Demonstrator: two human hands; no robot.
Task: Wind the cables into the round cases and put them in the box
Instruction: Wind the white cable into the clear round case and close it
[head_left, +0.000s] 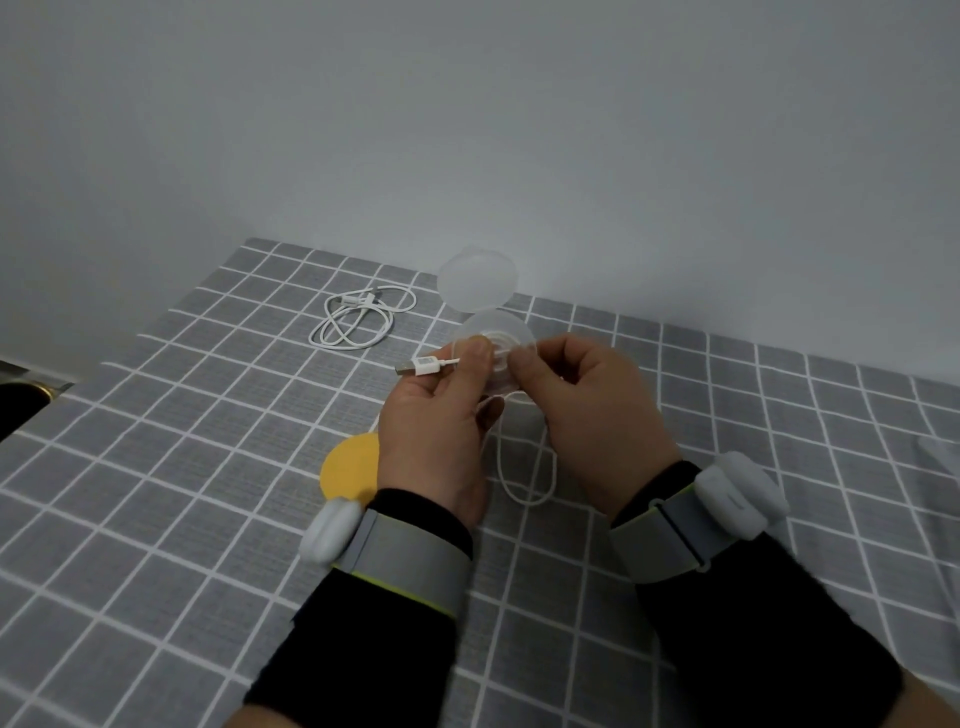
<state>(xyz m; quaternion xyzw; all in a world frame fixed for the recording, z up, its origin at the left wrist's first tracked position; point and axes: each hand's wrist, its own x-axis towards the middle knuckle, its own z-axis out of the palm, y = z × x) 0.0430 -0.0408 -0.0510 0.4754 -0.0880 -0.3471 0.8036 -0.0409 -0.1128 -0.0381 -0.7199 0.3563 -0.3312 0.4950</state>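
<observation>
My left hand (441, 421) and my right hand (587, 410) hold a clear round case (493, 332) above the table, thumbs pressed on its face. A white cable (527, 467) is partly coiled inside it; its USB plug (418, 367) sticks out to the left past my left thumb and a loop hangs down between my wrists. Behind the case stands its open clear lid (477, 285). A second white cable (358, 319) lies loosely coiled on the cloth at the back left. No box is in view.
The table wears a grey cloth with a white grid (182, 493). A yellow round disc (348, 470) lies partly under my left wrist. A dark opening with a metal rim (26, 400) sits at the left edge. A plain wall rises behind.
</observation>
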